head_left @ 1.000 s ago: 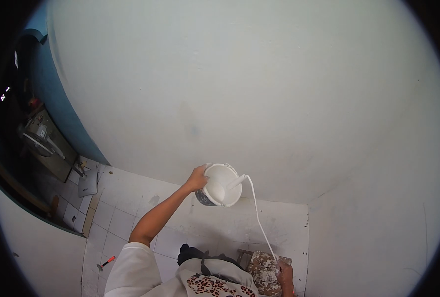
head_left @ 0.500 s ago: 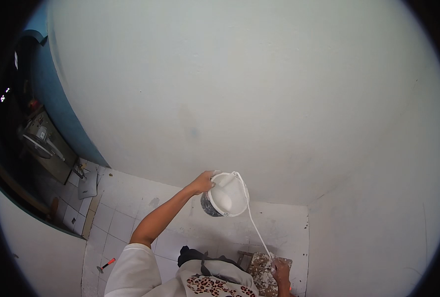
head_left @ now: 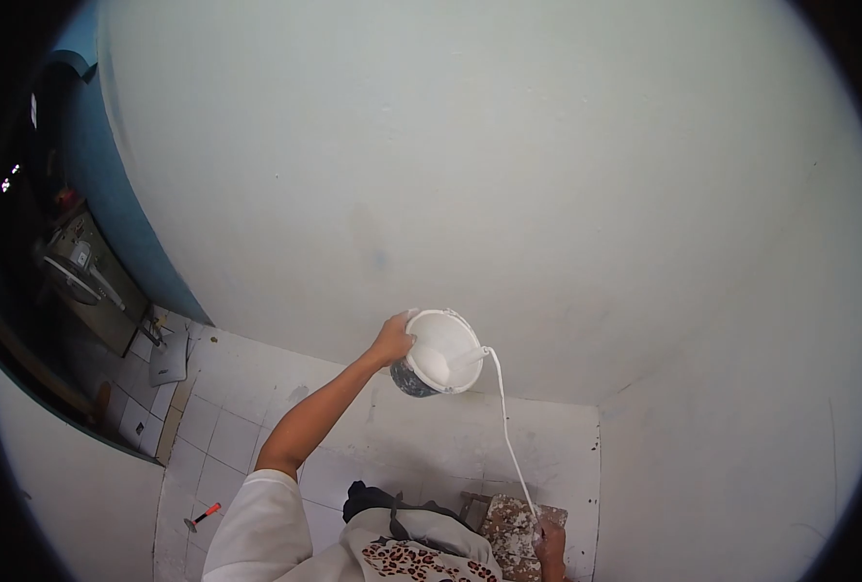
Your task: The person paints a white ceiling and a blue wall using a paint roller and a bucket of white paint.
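Note:
My left hand (head_left: 393, 339) grips the rim of a paint bucket (head_left: 418, 379), holding it tilted with its mouth toward me. White paint (head_left: 433, 364) shows inside. In the bucket's mouth, on its right side, lies a white paint roller (head_left: 466, 359). Its long, thin white handle (head_left: 506, 427) bends down to my right hand (head_left: 550, 538), which is closed around the lower end near the bottom of the view.
A pale wall (head_left: 508, 194) fills most of the view. Below stands a paint-spattered stool (head_left: 508, 529) near my right hand. A tool with an orange handle (head_left: 208, 510) lies on the tiled floor (head_left: 222, 441). At left, a fan (head_left: 81, 272) shows past the blue wall edge (head_left: 125, 204).
My left hand has raised the bucket slightly. The roller has shifted right and down, from the bucket's upper rim to its right side, and its handle stands more upright.

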A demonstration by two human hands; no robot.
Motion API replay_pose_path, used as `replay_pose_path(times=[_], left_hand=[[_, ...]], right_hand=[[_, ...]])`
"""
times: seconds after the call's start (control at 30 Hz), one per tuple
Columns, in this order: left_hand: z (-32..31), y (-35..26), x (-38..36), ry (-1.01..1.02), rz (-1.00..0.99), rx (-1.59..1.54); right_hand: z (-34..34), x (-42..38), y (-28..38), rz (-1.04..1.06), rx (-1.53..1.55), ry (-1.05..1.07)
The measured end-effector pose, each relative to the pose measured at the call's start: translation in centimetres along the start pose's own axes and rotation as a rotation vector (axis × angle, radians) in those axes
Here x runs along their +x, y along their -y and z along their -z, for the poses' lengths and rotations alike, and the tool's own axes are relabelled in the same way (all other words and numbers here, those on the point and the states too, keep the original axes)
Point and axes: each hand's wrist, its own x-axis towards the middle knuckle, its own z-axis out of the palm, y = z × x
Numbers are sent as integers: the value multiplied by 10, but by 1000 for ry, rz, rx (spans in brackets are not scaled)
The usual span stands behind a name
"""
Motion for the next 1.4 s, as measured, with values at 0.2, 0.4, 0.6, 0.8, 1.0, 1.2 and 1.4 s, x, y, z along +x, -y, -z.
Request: replay_pose_path(times=[0.2, 0.4, 0.6, 0.8, 1.0, 1.2, 1.4], left_hand=[[0, 0, 8, -100, -32, 72], [1, -17, 2, 244, -6, -28], [-13, -7, 0, 248, 3, -241], [-19, -4, -4, 78, -63, -239], [-18, -9, -5, -105, -120, -75], [-27, -9, -4, -186, -104, -33], [-33, 23, 9, -245, -114, -99]], right_hand=[[5, 4, 17, 28, 61, -70], [16, 18, 37, -100, 46, 0], [13, 11, 25, 162, 34, -117], [-22, -29, -43, -73, 0, 129], [-11, -31, -52, -141, 19, 77], [-13, -39, -78, -204, 45, 143], [6, -26, -68, -232, 93, 142]])
